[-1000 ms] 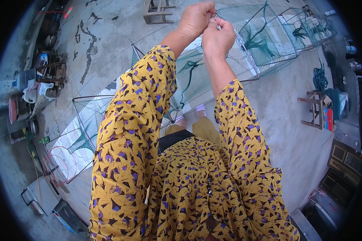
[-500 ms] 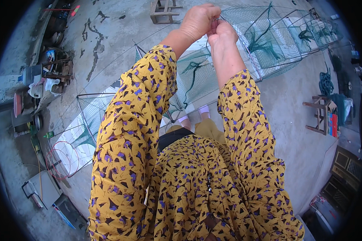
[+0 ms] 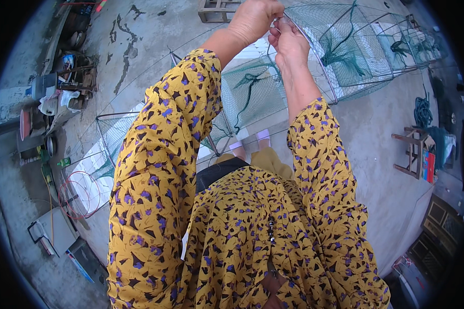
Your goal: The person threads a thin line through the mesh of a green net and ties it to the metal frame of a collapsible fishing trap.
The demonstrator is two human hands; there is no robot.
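Observation:
A long green net cage [image 3: 345,56] with thin wire frames stretches across the concrete ground from lower left to upper right. My left hand [image 3: 255,20] and my right hand [image 3: 288,44] are raised close together near the top of the view. Both pinch the same wire frame of the net cage at its upper edge, fingers closed on it. The cage's mesh hangs below my hands, with dark green cord bunched inside it. My yellow patterned sleeves cover both forearms.
A wooden stool [image 3: 412,152] with coloured items stands at the right, a coil of green rope [image 3: 423,110] beyond it. Red wire hoops [image 3: 80,193] lie on the ground at the left. Buckets and clutter [image 3: 51,98] line the left edge. A wooden pallet [image 3: 216,10] sits at the top.
My hands have stayed together on the net's wire frame and shifted slightly right and up in the view. The net cage has slid a little with them.

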